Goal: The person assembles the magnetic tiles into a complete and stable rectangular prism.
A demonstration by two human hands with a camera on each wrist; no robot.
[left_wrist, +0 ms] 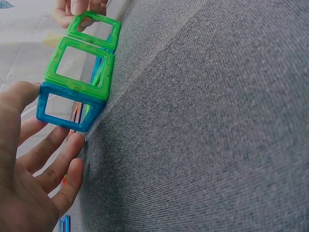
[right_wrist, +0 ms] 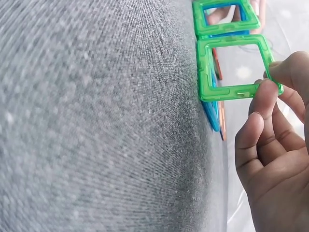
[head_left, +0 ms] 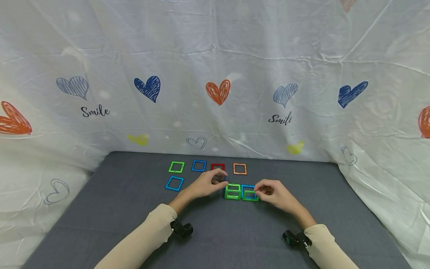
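A cube-like block of square magnetic tiles stands mid-table, with a green tile (left_wrist: 79, 67) on its front and a blue tile (left_wrist: 67, 107) on its left side. My left hand (head_left: 209, 183) curves round that blue side, thumb at its upper front corner and fingertips along its back edge. To the right, my right hand (right_wrist: 280, 140) pinches the upper corner of another green tile (right_wrist: 205, 67) between thumb and fingers. This tile stands upright in front of a blue tile (head_left: 248, 185), close beside the block.
Behind the left hand lie a green tile (head_left: 176, 167), blue tiles (head_left: 199, 166) (head_left: 174, 183), a red tile (head_left: 218, 165) partly hidden, and an orange tile (head_left: 240, 169). A white heart-printed curtain (head_left: 215, 123) hangs behind the grey table (head_left: 215, 239).
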